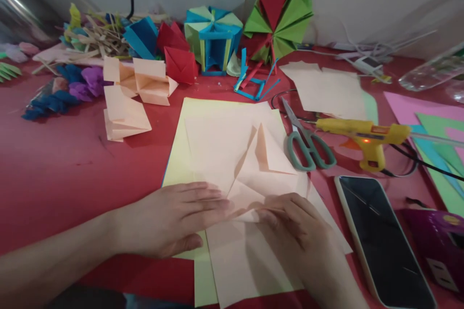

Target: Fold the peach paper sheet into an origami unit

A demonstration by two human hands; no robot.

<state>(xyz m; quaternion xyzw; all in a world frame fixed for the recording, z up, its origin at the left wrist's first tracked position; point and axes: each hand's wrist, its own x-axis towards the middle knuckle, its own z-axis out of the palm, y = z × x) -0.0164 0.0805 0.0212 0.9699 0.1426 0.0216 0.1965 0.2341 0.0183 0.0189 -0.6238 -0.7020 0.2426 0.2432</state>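
Currently, several folded peach paper pieces [118, 106] are standing on the red worktop [54, 164], while the left hand [179, 215] is lying palm down with its fingers nearly straight and close together, grasping nothing. Rightward, a creased peach paper sheet [250, 178] is resting between the hands on a flat pale yellow sheet [180, 154], and the right hand [304, 231] is curling around it, pinching a folded edge between thumb and fingers. Beyond, grey-green-handled scissors [307, 138], a black-screened phone [384, 241] and a yellow plastic glue gun [384, 134] are lying close by.
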